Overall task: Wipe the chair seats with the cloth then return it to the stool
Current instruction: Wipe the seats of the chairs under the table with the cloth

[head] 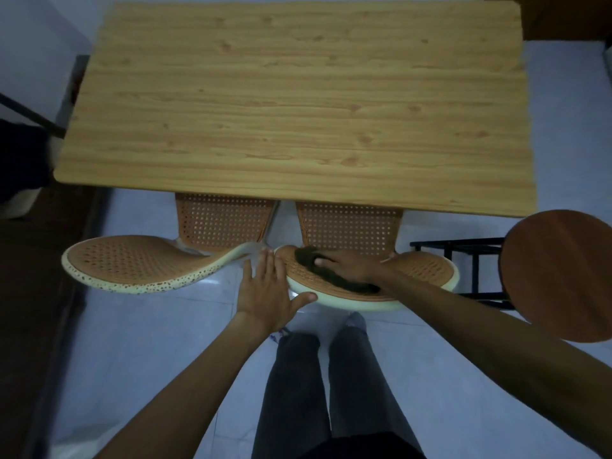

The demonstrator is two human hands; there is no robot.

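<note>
Landmark: wooden table (298,104), seen from above, with 2 orange perforated chairs tucked under its near edge
Right chair (427,270): near the table's near-right part, its cream-rimmed back toward the person and its seat partly under the tabletop
Left chair (132,263): near the table's near-left part, its curved back just beside the right chair's back
Cloth (334,276): dark and bunched, lying on the right chair's back, just in front of the table's near edge
Right hand (351,266): palm down on the cloth, fingers curled over it and pressing it to the chair
Left hand (268,289): open and flat, holding nothing, fingers spread against the right chair's left rim, thumb along the cream edge
Stool (559,276): round brown top, off the table's near-right corner, nothing on it
Legs (328,385): dark trousers, on the pale tiled floor in front of the table
</note>
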